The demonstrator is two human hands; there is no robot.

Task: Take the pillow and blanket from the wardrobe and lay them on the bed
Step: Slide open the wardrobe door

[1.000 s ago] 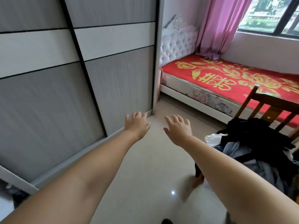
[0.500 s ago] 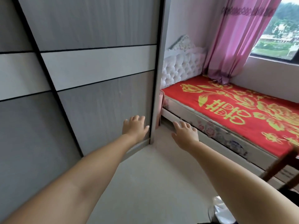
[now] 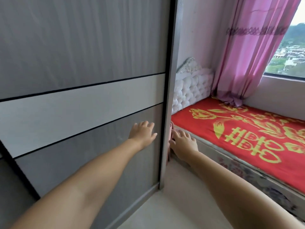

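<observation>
The wardrobe (image 3: 82, 47) fills the left of the view, its grey and white sliding doors closed. My left hand (image 3: 142, 132) is stretched out, fingers apart, at the right door's lower grey panel close to its right edge; whether it touches is unclear. My right hand (image 3: 183, 144) reaches just past the wardrobe's right frame, fingers spread, in front of the bed's near corner. The bed (image 3: 247, 129) on the right has a red cover with yellow flowers and a white tufted headboard (image 3: 191, 90). No pillow or blanket is in sight.
A pink curtain (image 3: 250, 52) hangs over the bed's head end beside a window (image 3: 290, 52). Pale floor (image 3: 178, 204) runs between the wardrobe and the bed's floral side (image 3: 257, 177). A narrow gap separates the wardrobe's right frame (image 3: 168, 96) from the headboard.
The view has moved forward and up toward the wardrobe's right end and the bed's head. The chair with clothes has left the view. Both hands stay outstretched and empty.
</observation>
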